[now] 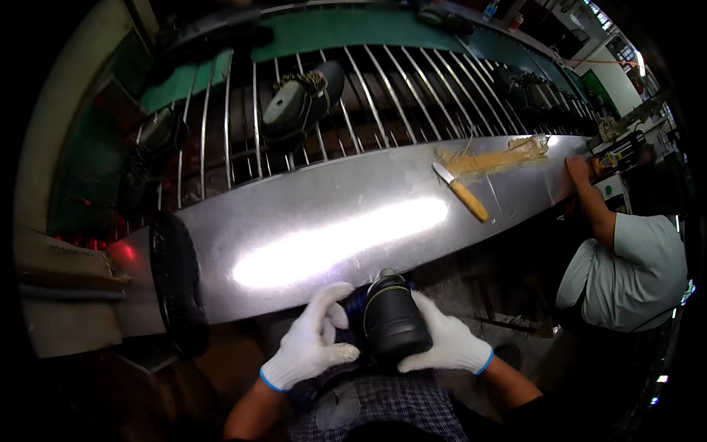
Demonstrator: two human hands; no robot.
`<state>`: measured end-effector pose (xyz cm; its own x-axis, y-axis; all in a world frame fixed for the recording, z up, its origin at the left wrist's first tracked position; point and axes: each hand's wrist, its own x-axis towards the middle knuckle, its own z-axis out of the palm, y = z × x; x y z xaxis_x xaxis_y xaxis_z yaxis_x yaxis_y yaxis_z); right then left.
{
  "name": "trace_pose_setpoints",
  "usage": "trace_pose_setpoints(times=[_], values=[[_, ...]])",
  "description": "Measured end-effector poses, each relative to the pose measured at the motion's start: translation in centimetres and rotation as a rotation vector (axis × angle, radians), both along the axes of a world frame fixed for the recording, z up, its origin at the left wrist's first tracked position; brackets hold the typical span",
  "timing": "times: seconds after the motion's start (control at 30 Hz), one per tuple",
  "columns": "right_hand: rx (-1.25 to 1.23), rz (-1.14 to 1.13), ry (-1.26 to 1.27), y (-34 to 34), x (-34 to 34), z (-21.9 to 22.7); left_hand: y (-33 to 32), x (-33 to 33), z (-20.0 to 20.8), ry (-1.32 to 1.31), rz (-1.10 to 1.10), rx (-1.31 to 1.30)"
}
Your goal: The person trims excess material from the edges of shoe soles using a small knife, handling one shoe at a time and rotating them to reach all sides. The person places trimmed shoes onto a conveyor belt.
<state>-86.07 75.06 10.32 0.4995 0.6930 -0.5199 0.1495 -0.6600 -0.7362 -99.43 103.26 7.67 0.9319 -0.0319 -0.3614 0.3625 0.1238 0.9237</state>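
A black shoe (395, 320) with a rounded toe is held over my lap, just off the near edge of the metal table (331, 191). Yellowish stitching runs across its upper, and a pale piece shows at its far end. My right hand (451, 340), in a white glove with a blue cuff, grips the shoe's right side, thumb near the toe. On the other side my left hand (313, 340), gloved the same way, is open with bent fingers and thumb apart, close to the shoe. Part of the right fingers is hidden behind it.
A black sole (175, 280) lies at the table's left end. A wood-handled knife (462, 193) rests beside a brown tape strip (493, 158). Beyond, metal rods (375, 96) carry lasted shoes (302, 103). At right, a person in a pale shirt (633, 272) has a hand on the table.
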Motion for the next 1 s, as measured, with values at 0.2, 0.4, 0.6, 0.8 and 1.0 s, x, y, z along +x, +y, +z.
trace_pose_setpoints(times=[0.2, 0.4, 0.6, 0.8, 1.0], values=[[0.298, -0.181, 0.607, -1.2, -2.1, -5.7, -0.9, 4.0, 0.3, -0.519, 0.207, 0.365], [0.469, 0.279, 0.426, 6.2, 7.6, 5.9, 2.4, 7.4, 9.1, -0.658, 0.346, -0.045], [-0.035, 0.019, -0.895, 7.5, 17.0, 5.2, 7.3, 2.2, 4.6, -0.149, 0.618, 1.047], [-0.581, -0.088, -1.083, -0.8, 20.7, -1.6, 3.4, -0.8, 0.9, 0.079, 0.411, 1.087], [0.057, -0.27, -0.743, 3.7, 18.9, 2.8, 1.8, -0.6, -3.5, -0.445, 0.758, 1.137]])
